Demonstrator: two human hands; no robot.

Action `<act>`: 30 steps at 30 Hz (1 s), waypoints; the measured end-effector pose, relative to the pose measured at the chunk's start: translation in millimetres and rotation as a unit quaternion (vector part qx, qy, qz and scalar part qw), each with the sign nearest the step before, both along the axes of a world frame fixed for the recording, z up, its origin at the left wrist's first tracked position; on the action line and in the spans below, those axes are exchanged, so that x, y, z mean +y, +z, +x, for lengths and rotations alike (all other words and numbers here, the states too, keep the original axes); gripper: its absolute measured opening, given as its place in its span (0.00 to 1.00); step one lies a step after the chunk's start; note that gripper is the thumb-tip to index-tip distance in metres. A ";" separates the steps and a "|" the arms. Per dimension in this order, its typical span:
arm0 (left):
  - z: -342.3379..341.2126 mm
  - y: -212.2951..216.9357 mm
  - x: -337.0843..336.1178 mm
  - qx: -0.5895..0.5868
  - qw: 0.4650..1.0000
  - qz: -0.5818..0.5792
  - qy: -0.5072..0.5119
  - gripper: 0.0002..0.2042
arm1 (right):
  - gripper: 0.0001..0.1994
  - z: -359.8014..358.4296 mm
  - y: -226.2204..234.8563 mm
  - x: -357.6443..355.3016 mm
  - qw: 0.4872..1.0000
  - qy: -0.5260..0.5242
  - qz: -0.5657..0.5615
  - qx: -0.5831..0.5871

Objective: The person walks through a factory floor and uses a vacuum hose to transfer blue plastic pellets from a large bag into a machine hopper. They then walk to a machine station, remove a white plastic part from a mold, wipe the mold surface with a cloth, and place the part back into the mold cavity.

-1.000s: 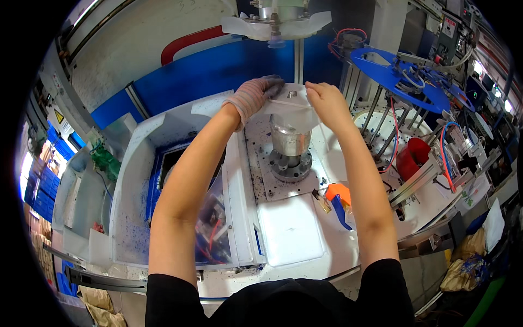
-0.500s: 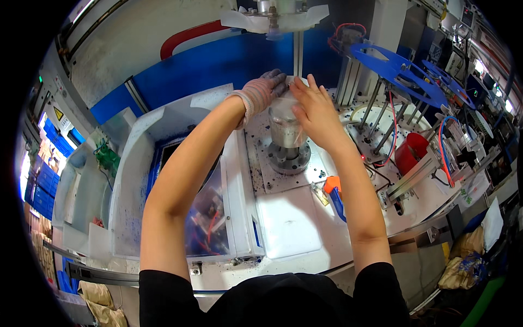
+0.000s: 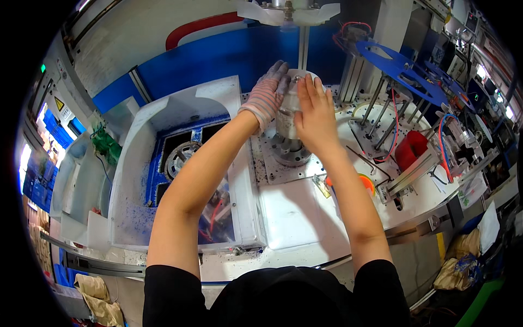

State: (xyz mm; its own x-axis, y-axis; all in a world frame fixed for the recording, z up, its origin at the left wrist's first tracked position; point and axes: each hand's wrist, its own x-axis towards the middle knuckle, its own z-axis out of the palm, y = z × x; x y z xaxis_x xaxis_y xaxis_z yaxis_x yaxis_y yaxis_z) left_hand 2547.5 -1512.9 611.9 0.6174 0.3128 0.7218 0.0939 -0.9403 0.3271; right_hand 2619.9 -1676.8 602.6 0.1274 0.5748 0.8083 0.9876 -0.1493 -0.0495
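Note:
A pale, cloudy cylinder (image 3: pixel 286 121) stands upright on a dark round metal base (image 3: pixel 292 153) bolted to a plate. My left hand (image 3: pixel 269 94), in a striped knit glove with grey fingertips, lies along the cylinder's left side, its fingers pointing up and reaching the top edge. My bare right hand (image 3: pixel 316 115) rests flat against the right side with straight fingers, the tips near the rim. Between my two hands the front of the cylinder shows; its back is hidden. Part of an orange tool (image 3: pixel 367 184) shows beside my right forearm, which covers the rest.
To the left is a white walled trough (image 3: pixel 131 180) with blue specks and a round metal fixture (image 3: pixel 181 159). On the right, a blue slotted disc (image 3: pixel 400 71) stands on rods beside a red cup (image 3: pixel 409 150). A white machine head (image 3: pixel 289 13) hangs above.
My gloved left hand has come down from the top onto the cylinder's left side. The right hand's fingers have drawn together. More of the trough's round fixture shows, and my view has shifted slightly.

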 end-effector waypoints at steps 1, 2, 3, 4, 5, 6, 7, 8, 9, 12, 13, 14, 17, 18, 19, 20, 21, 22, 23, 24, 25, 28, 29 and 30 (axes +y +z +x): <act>-3.6 0.7 1.9 0.012 1.000 0.002 0.010 0.21 | 0.28 6.5 0.5 -3.0 0.989 0.092 0.033 0.114; -6.9 1.8 3.9 0.025 0.999 0.004 0.021 0.21 | 0.27 17.4 -0.7 -6.1 0.955 0.184 0.065 0.224; -1.6 16.2 2.1 0.085 0.995 -0.029 0.031 0.21 | 0.26 34.8 2.6 -8.9 0.903 0.265 0.100 0.323; -2.5 36.0 -2.7 0.149 0.986 -0.065 0.047 0.20 | 0.27 48.6 6.6 -10.1 0.877 0.261 0.108 0.388; -0.6 49.7 -2.8 0.212 0.970 -0.100 0.063 0.20 | 0.29 63.8 12.5 -9.5 0.847 0.257 0.116 0.450; 12.1 37.9 28.6 0.187 0.970 -0.153 0.023 0.19 | 0.30 74.0 18.4 -5.6 0.811 0.256 0.119 0.513; 22.5 43.9 27.3 0.218 0.965 -0.146 0.029 0.19 | 0.32 88.5 21.7 -4.0 0.774 0.242 0.126 0.571; 33.1 49.6 25.7 0.248 0.958 -0.138 0.036 0.18 | 0.34 103.8 15.8 4.5 0.787 0.248 0.067 0.561; 40.2 55.0 25.5 0.276 0.951 -0.129 0.047 0.18 | 0.33 106.8 14.4 12.8 0.790 0.247 0.032 0.560; 44.3 51.8 37.9 0.251 0.958 -0.135 0.024 0.16 | 0.29 101.3 15.2 41.0 0.790 0.262 -0.013 0.555; 43.2 40.4 49.1 0.241 0.959 -0.147 0.018 0.16 | 0.29 96.9 15.8 45.9 0.786 0.270 -0.011 0.557; 44.7 28.0 65.7 0.204 0.964 -0.168 -0.035 0.15 | 0.28 93.0 16.9 49.6 0.782 0.277 -0.009 0.559; 49.0 24.9 54.2 0.167 0.943 -0.271 -0.092 0.15 | 0.27 91.7 4.7 50.5 0.764 0.293 0.032 0.573; 50.2 22.2 59.3 0.160 0.939 -0.291 -0.092 0.15 | 0.26 89.3 5.2 52.8 0.756 0.309 0.051 0.574; 51.5 18.9 64.8 0.152 0.934 -0.311 -0.091 0.14 | 0.27 88.8 3.5 55.0 0.756 0.314 0.052 0.572; 51.5 16.3 69.9 0.145 0.929 -0.330 -0.090 0.14 | 0.29 88.3 0.0 58.2 0.756 0.319 0.051 0.570; 50.5 18.1 64.3 0.133 0.918 -0.360 -0.099 0.16 | 0.30 86.4 -1.1 57.2 0.755 0.319 0.053 0.570; 48.5 19.0 57.8 0.121 0.907 -0.390 -0.106 0.17 | 0.30 84.3 -1.9 56.1 0.740 0.325 0.060 0.586; 45.0 20.1 51.6 0.108 0.894 -0.420 -0.113 0.19 | 0.31 81.2 -2.5 55.1 0.723 0.330 0.066 0.603; 38.9 29.7 39.1 0.136 0.901 -0.408 -0.061 0.22 | 0.31 79.4 -1.9 52.7 0.708 0.334 0.074 0.618; 30.0 43.5 24.2 0.165 0.905 -0.393 -0.008 0.26 | 0.32 82.4 -3.2 51.0 0.709 0.338 0.066 0.615; 8.9 35.8 6.9 0.193 0.902 -0.372 0.100 0.36 | 0.34 104.4 -16.2 44.7 0.707 0.327 0.051 0.625; 5.8 29.1 11.2 0.192 0.901 -0.368 0.125 0.39 | 0.35 118.9 -32.8 44.4 0.700 0.306 0.056 0.643; -8.2 -2.0 52.9 0.108 0.908 -0.401 -0.058 0.36 | 0.36 116.7 -40.5 49.1 0.686 0.297 0.054 0.662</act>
